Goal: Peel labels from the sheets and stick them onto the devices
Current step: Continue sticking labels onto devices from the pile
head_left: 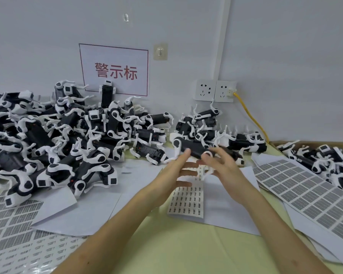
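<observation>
A black device with white parts (192, 148) is held above the table in the middle. My right hand (224, 167) grips its right end, thumb below and fingers over the top. My left hand (176, 173) has straight, spread fingers, and its index fingertip touches the device's underside. Under the hands lies a small sheet of labels (186, 201) on white paper. A large sheet of grey labels (305, 191) lies to the right. More label sheets (12, 220) lie at the front left.
A big pile of devices (67, 135) fills the left of the table, a smaller pile (206, 121) sits behind the hands. A cardboard box (309, 143) of devices stands at the right. Wall sockets (214, 90) with a yellow cable (251, 117) and a red-lettered sign (115, 70) are behind.
</observation>
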{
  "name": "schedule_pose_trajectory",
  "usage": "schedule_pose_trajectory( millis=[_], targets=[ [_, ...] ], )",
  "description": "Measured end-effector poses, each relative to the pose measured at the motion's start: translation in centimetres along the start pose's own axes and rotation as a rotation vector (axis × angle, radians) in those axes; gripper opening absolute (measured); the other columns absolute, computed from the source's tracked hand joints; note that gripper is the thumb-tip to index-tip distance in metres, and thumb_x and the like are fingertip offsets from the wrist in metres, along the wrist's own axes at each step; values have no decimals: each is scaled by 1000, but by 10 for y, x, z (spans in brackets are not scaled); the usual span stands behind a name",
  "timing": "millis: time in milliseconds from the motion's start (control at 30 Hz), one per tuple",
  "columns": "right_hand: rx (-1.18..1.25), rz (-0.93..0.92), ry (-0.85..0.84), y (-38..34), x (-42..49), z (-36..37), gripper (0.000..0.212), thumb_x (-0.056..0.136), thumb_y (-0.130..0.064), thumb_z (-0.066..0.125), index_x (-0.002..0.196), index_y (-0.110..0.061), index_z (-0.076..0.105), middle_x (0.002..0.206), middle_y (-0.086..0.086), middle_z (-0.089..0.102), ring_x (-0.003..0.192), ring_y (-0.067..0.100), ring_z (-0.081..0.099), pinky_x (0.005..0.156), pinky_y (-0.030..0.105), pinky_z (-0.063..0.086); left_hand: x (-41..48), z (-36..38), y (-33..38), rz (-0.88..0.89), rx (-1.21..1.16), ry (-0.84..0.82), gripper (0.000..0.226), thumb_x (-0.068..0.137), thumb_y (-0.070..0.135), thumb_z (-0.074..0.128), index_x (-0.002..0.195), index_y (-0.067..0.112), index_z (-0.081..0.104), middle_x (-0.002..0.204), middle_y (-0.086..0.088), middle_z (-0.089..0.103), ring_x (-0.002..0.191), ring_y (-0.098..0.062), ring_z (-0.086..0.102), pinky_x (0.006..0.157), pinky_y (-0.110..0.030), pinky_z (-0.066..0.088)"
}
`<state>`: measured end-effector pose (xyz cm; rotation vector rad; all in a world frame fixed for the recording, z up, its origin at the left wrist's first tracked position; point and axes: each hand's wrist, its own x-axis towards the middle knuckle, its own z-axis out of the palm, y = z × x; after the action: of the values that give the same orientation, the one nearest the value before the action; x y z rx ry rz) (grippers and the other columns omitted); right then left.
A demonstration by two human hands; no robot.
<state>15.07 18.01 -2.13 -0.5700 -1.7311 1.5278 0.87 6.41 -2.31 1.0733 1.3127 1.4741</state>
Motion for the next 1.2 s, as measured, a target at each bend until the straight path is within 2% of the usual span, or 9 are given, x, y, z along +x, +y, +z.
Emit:
schedule_pose_trajectory(
  millis=[133, 333, 500, 567, 667, 833, 1033, 1100, 1200],
  targets=[
    [-103, 1, -60, 4, -2, 8, 63, 65, -36, 88, 119, -24, 59, 107, -1, 75, 99, 16, 69, 92, 30, 53, 5, -6, -1, -5, -146, 117, 62, 105, 65, 34, 130, 21, 70, 122, -2, 75, 105, -15, 69, 91, -35, 52],
    [26, -65, -77, -4, -4, 5, 50, 78, -53, 73, 122, -31, 66, 116, 6, 69, 110, 24, 68, 99, 46, 52, 3, -8, 0, 47, -340, -23, 51, 100, 58, 51, 126, 21, 74, 124, -1, 74, 103, -20, 72, 79, -32, 60],
    [-18, -113, -90, -1, -2, 5, 33, 94, -30, 72, 125, -24, 67, 112, 16, 71, 102, 25, 71, 84, 33, 58, 0, -6, -5, 80, -222, -26, 32, 100, 39, 63, 128, 23, 70, 106, -1, 76, 76, -15, 72, 64, -26, 59],
    [-47, -124, -63, 1, -3, 7, 20, 95, -19, 68, 115, -20, 71, 104, 10, 75, 95, 20, 72, 76, 25, 56, -1, -7, -5, 91, -157, -5, 27, 103, 35, 62, 125, 23, 71, 100, -1, 75, 71, -12, 70, 60, -24, 58],
    [-126, -142, -16, 1, -5, 8, 7, 96, -24, 70, 100, -19, 71, 93, 3, 72, 87, 12, 68, 79, 26, 54, -5, -5, -6, 132, -56, -18, 27, 104, 32, 62, 126, 21, 71, 102, -2, 76, 73, -13, 71, 61, -25, 58],
    [-47, -78, 2, -3, -6, 8, 53, 84, -52, 69, 96, 0, 63, 88, 8, 62, 84, 20, 58, 80, 37, 46, -9, 4, -8, 132, 39, -93, 30, 105, 32, 62, 131, 20, 69, 111, -5, 75, 71, -15, 68, 61, -25, 56],
    [86, -10, -109, -9, -7, 5, 68, 87, -51, 64, 118, 9, 54, 107, 13, 63, 97, 27, 61, 88, 43, 45, -9, -2, -1, 68, -48, -145, 38, 100, 40, 63, 135, 26, 67, 113, -13, 66, 75, -30, 54, 57, -24, 44],
    [114, 0, -131, -9, -7, 4, 61, 90, -48, 62, 117, 6, 57, 109, 10, 65, 99, 26, 61, 90, 42, 44, -9, -3, -1, 79, -66, -176, 39, 101, 42, 59, 137, 27, 65, 116, -14, 66, 79, -32, 55, 56, -24, 43],
    [105, -13, -147, -4, -4, 4, 24, 100, -35, 59, 99, -12, 65, 101, 5, 66, 95, 20, 61, 85, 35, 44, -8, -4, -1, 56, -178, -188, 46, 99, 46, 58, 136, 20, 64, 110, -6, 71, 73, -17, 66, 54, -22, 47]
  ],
)
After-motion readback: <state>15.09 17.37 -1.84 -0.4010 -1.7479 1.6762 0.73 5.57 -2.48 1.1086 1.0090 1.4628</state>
